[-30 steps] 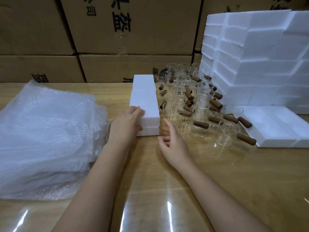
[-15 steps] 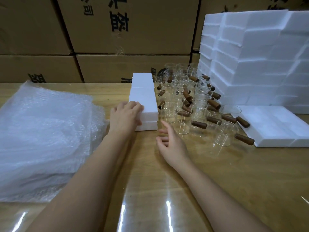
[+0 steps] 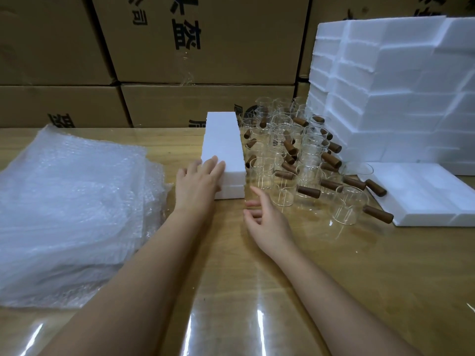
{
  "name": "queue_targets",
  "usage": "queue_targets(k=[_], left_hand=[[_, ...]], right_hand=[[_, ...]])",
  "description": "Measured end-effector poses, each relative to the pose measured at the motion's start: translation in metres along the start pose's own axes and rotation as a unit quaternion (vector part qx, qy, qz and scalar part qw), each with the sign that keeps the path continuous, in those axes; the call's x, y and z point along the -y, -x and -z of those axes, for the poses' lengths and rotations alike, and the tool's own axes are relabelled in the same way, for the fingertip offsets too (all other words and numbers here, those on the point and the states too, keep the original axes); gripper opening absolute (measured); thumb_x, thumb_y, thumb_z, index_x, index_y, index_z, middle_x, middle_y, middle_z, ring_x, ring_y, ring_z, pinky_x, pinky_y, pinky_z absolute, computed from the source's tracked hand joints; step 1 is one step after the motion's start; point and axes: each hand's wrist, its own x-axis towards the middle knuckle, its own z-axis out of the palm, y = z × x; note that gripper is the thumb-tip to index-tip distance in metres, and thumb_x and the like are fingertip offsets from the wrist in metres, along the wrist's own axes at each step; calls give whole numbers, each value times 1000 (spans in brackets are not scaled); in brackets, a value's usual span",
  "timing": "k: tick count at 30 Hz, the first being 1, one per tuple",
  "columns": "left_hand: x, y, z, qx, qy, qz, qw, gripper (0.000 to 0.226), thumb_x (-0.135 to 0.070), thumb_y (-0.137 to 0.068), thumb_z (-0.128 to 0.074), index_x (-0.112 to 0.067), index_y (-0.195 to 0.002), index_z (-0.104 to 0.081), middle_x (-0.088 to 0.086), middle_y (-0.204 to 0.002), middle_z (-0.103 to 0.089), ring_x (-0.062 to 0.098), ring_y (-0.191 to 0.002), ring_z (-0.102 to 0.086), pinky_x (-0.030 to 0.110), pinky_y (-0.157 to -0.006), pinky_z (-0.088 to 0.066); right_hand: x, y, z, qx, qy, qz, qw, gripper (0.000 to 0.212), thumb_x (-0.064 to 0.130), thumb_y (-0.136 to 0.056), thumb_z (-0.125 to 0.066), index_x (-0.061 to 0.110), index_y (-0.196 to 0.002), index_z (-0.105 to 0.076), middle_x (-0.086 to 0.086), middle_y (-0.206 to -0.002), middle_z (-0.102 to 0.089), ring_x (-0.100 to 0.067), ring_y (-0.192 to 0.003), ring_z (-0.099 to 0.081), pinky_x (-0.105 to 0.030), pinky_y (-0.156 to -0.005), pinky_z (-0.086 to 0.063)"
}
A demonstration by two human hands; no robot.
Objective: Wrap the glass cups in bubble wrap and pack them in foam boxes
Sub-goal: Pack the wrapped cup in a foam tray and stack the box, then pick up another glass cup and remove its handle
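Our left hand [image 3: 198, 183] lies flat with straight fingers on the near end of the long foam box [image 3: 223, 145]. Our right hand [image 3: 266, 220] is relaxed and half open, holding nothing, just beside the box's near corner. The glass cups [image 3: 282, 160] with brown handles crowd together right of the box. A stack of bubble wrap [image 3: 69, 206] sits to the left on the glossy wooden table [image 3: 257, 283]. More foam boxes [image 3: 385, 98] are piled at the right, and cardboard cartons [image 3: 218, 55] stand behind.

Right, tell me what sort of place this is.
Probably a warehouse packing bench: stacked cardboard cartons behind a wooden table, a wall of white foam boxes, a pile of bubble wrap and many glass cups.
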Motion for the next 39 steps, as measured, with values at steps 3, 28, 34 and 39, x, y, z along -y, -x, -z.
queue_targets(k=[3, 28, 34, 39], left_hand=[[-2, 6, -5, 11, 42, 5, 999, 61, -26, -97, -50, -28, -149, -19, -6, -160, -13, 27, -142, -21, 42, -98, -36], [-72, 77, 6, 25, 605, 181, 775, 19, -5, -88, -63, -23, -84, -68, -10, -79, -69, -6, -67, -61, 10, -63, -44], [-70, 75, 12, 51, 697, 247, 671, 8, -10, -89, -65, -11, -81, -65, -1, -62, -66, 16, -57, -61, 15, -43, -39], [-55, 71, 21, 59, 715, 214, 663, 13, -10, -89, -66, -7, -76, -64, -6, -58, -65, 7, -52, -61, 15, -41, -41]], right_hand=[[-2, -1, 0, -1, -12, -8, 1000, 54, 25, -90, -57, 39, -138, -37, 21, -105, -58, 12, -82, -59, -7, -72, -43], [8, 0, 14, 59, -34, -46, 997, 34, 0, -84, -46, 28, -84, -63, 13, -85, -63, -13, -87, -60, -14, -73, -46], [9, -3, 70, -10, -43, -10, 999, 34, 6, -91, -55, 38, -79, -62, 15, -80, -68, -7, -70, -68, -37, -75, -57], [4, -23, 118, -155, 30, -27, 987, 20, 18, -92, -55, 36, -86, -62, 10, -89, -67, -5, -71, -62, -26, -59, -52]])
